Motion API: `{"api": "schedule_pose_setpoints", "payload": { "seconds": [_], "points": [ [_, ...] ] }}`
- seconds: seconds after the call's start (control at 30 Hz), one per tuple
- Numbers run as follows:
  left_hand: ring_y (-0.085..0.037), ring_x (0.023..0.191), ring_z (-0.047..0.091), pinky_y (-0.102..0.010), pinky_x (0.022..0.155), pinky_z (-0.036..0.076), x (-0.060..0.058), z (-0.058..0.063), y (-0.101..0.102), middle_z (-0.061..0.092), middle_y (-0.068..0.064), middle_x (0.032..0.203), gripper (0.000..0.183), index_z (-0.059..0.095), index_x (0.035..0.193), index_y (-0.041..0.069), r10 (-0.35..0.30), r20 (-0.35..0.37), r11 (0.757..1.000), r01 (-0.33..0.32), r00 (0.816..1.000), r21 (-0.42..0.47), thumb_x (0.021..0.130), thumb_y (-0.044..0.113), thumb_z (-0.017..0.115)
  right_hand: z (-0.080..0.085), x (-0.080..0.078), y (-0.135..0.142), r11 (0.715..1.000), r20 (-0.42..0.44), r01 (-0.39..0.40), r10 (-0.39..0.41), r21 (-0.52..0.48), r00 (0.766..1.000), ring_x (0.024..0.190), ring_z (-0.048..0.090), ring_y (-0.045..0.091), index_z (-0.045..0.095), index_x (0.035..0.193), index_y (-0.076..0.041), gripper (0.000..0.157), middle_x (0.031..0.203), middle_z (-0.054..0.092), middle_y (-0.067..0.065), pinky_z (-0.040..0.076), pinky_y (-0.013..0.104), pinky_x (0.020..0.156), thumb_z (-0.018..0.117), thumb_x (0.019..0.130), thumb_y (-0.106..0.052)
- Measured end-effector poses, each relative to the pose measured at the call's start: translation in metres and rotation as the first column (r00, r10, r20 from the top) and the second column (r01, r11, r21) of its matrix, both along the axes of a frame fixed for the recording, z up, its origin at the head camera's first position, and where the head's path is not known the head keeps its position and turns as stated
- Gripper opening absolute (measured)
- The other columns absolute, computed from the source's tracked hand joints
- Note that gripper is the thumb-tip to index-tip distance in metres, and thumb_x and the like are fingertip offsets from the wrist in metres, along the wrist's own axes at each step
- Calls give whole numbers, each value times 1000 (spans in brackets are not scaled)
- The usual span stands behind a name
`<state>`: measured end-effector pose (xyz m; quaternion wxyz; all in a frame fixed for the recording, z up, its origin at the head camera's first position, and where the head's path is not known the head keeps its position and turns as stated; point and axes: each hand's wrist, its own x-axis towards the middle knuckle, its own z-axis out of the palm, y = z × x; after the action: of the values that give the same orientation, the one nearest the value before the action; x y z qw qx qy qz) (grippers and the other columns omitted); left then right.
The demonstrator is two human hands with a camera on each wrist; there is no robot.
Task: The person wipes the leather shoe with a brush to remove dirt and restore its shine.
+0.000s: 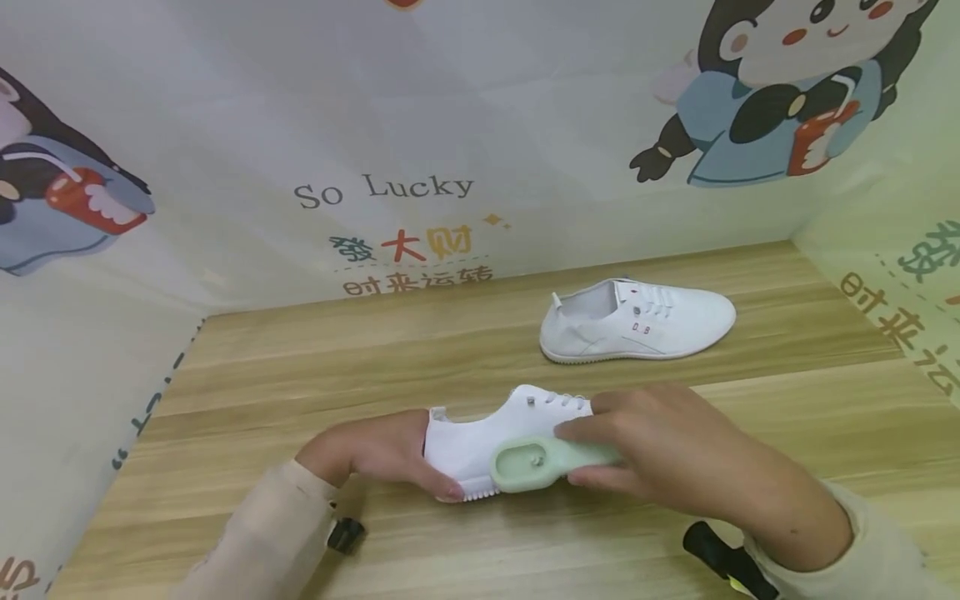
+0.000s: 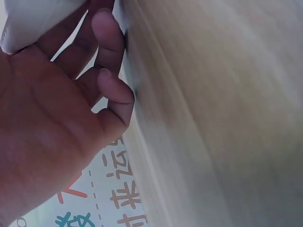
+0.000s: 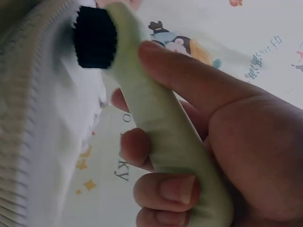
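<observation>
My left hand (image 1: 390, 450) grips the heel of a white lace-up shoe (image 1: 465, 446), thumb along the sole's edge. The shoe is tilted so its side faces me, toe pointing right. In my right hand (image 1: 660, 450) is a pale green brush (image 1: 525, 463), its handle wrapped by the fingers. The right wrist view shows the brush's dark bristles (image 3: 96, 38) right at the shoe's side, with the thumb laid along the handle. The right hand covers the shoe's toe in the head view. In the left wrist view, the heel (image 2: 40, 21) shows at the top left corner.
A second white shoe (image 1: 637, 321) rests on the wooden tabletop (image 1: 375, 350) behind, toe to the right. Printed white sheeting (image 1: 420, 108) stands at the back and sides. Black wrist straps or mounts (image 1: 347, 535) show by both forearms.
</observation>
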<state>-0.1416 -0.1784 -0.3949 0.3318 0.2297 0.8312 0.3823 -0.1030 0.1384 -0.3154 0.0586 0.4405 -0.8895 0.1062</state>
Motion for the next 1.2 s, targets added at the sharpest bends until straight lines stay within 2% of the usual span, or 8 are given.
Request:
{"api": "schedule_pose_setpoints", "payload": {
  "seconds": [0.13, 0.27, 0.5, 0.63, 0.77, 0.97, 1.1, 1.2],
  "points": [
    [-10, 84, 59, -29, 77, 50, 0, 1, 1, 66, 6, 91, 47, 60, 108, 20, -8, -15, 1000, 8, 1000, -11, 69, 34, 84, -5, -4, -5, 1000, -17, -4, 4, -16, 1000, 56, 40, 1, 73, 106, -25, 35, 71, 54, -13, 33, 20, 49, 70, 81, -48],
    [-13, 86, 59, -30, 78, 49, 2, 2, -2, 64, 4, 95, 59, 55, 116, 17, 42, -50, 999, -42, 998, -16, 68, 35, 84, -10, -8, -7, 999, -38, -8, 7, -31, 999, 56, 43, 3, 73, 107, -25, 36, 73, 56, -11, 34, 20, 49, 70, 81, -49],
    [-15, 98, 59, -32, 86, 47, 2, 2, -8, 59, -3, 112, 90, 28, 143, 15, 138, -54, 990, -136, 989, 35, 74, 34, 82, -20, -14, -12, 995, -81, 41, -49, -94, 996, 62, 49, 6, 72, 110, -23, 37, 80, 61, -6, 37, 22, 50, 69, 82, -47],
    [-14, 93, 61, -30, 82, 49, 7, 5, -11, 56, -6, 114, 103, 10, 151, 26, 165, -117, 986, -163, 979, 32, 76, 40, 79, -26, -20, -17, 991, -49, 73, -79, -109, 996, 59, 45, 4, 71, 112, -22, 39, 78, 61, -6, 34, 20, 49, 69, 83, -47],
    [-12, 77, 61, -29, 70, 51, 15, 11, -8, 55, -4, 113, 97, 16, 151, 30, 161, -241, 986, -166, 957, -1, 77, 43, 77, -32, -25, -20, 986, -28, 109, -114, -127, 993, 59, 45, 3, 72, 113, -22, 39, 80, 64, -6, 35, 20, 49, 69, 83, -47],
    [-11, 107, 52, -34, 95, 43, 23, 9, 7, 52, -2, 128, 103, 26, 150, 16, 128, -404, 978, -182, 906, -99, 70, 50, 80, -35, -26, -23, 982, -18, 115, -119, -149, 993, 59, 48, 3, 72, 111, -23, 37, 77, 65, -7, 37, 22, 50, 69, 83, -46],
    [-15, 119, 47, -39, 103, 37, 20, 4, 9, 49, -6, 136, 106, 26, 150, 15, 154, -390, 977, -200, 908, -79, 68, 52, 80, -32, -26, -28, 985, -10, 128, -130, -112, 991, 57, 43, 3, 72, 111, -24, 37, 73, 60, -9, 34, 21, 48, 68, 83, -47],
    [-13, 119, 47, -39, 102, 37, 17, 0, 8, 47, -3, 138, 107, 24, 151, 16, 170, -341, 980, -195, 924, -41, 68, 56, 78, -31, -27, -34, 988, -1, 132, -132, -82, 991, 57, 43, 4, 72, 110, -23, 37, 72, 58, -9, 34, 22, 47, 68, 83, -48]
  ]
}}
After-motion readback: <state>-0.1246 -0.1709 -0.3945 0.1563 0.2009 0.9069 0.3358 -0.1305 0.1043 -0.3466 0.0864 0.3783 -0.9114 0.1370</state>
